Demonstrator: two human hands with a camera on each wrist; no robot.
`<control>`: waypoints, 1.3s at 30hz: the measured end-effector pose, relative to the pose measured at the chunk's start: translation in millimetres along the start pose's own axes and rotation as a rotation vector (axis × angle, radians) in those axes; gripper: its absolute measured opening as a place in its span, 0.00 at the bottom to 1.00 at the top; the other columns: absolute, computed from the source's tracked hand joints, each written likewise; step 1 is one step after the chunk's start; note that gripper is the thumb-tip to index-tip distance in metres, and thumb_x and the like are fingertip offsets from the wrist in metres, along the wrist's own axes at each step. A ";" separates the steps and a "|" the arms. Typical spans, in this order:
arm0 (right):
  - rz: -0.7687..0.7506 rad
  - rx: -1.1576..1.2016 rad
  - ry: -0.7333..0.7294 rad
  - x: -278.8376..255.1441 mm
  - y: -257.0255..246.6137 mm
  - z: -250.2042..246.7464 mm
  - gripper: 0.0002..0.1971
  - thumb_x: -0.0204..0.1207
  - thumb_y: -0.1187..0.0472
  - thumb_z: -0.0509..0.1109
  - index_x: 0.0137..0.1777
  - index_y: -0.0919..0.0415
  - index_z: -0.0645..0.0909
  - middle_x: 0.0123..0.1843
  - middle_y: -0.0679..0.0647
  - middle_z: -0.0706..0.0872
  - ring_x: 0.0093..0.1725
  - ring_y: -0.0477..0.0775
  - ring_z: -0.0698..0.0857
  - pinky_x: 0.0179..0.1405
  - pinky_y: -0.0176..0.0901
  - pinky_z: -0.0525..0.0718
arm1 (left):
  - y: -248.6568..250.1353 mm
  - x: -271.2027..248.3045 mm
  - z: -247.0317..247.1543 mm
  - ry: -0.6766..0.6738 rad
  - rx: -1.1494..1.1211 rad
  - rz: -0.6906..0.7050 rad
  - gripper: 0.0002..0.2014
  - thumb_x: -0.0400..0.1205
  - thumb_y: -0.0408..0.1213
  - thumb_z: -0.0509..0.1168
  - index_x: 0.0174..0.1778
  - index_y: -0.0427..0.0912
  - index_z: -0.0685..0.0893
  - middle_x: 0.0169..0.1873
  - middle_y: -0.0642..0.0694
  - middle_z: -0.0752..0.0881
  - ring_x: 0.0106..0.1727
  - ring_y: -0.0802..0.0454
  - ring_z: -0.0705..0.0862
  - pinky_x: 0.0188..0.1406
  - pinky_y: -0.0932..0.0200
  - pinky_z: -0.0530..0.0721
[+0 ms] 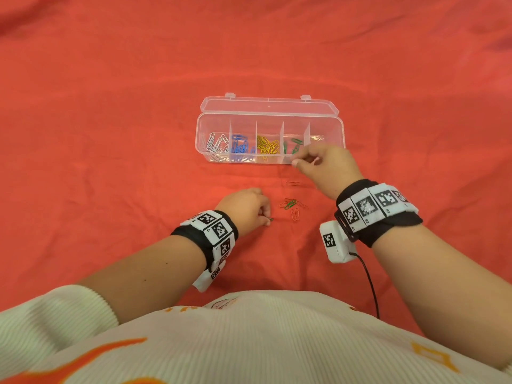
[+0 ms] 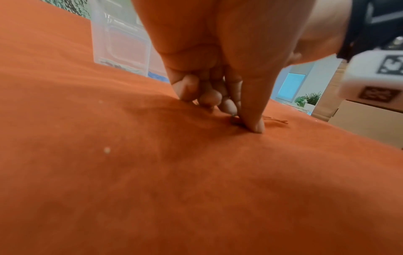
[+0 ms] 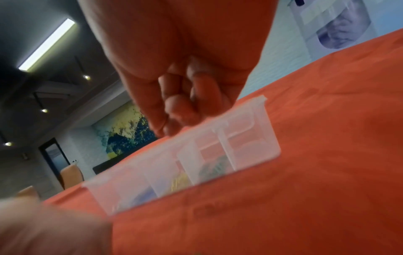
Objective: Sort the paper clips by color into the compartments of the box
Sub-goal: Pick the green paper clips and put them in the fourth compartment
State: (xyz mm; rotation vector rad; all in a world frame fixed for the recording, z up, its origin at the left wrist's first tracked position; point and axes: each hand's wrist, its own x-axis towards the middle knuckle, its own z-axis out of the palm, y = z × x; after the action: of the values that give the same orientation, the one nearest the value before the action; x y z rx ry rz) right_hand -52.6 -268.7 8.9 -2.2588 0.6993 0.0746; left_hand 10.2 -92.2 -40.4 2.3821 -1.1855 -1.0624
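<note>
The box stands open on the red cloth, with 5 compartments: white, blue, yellow and green clips lie in the first 4 from the left. The right hand hovers over the near edge, at the green compartment; its fingers are curled together, but I cannot tell if they hold a clip. The left hand is low on the cloth and pinches a green clip with its fingertips. A small pile of green and red clips lies just right of this hand, between both hands.
</note>
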 end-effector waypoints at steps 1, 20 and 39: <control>0.007 -0.031 -0.081 -3.1 5.3 4.3 0.05 0.73 0.59 0.71 0.45 0.55 0.88 0.30 0.41 0.79 0.25 0.35 0.77 0.28 0.23 0.72 | -0.3 0.2 -0.3 -0.005 0.006 0.000 0.04 0.72 0.42 0.71 0.40 0.47 0.85 0.46 0.47 0.82 0.48 0.49 0.83 0.49 0.52 0.81; 0.100 -0.150 -0.228 -20.4 33.0 36.1 0.03 0.71 0.62 0.72 0.44 0.56 0.83 0.37 0.49 0.83 0.34 0.44 0.80 0.30 0.28 0.71 | 3.5 1.3 -12.1 -0.020 -0.041 -0.051 0.03 0.72 0.41 0.71 0.40 0.47 0.86 0.38 0.50 0.87 0.42 0.53 0.82 0.47 0.54 0.82; 0.012 -0.052 0.138 1.8 4.2 -11.5 0.06 0.74 0.58 0.71 0.48 0.53 0.88 0.45 0.50 0.80 0.38 0.46 0.76 0.42 0.31 0.70 | 39.9 38.0 -60.7 0.390 -0.202 -0.017 0.05 0.73 0.41 0.71 0.41 0.44 0.85 0.33 0.52 0.81 0.37 0.52 0.78 0.33 0.60 0.72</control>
State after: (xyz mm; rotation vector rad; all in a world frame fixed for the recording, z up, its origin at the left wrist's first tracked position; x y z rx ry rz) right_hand -55.0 -279.7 13.8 -2.3257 0.7920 -0.0592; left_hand 45.8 -151.2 4.0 2.3028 -0.8774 -0.6425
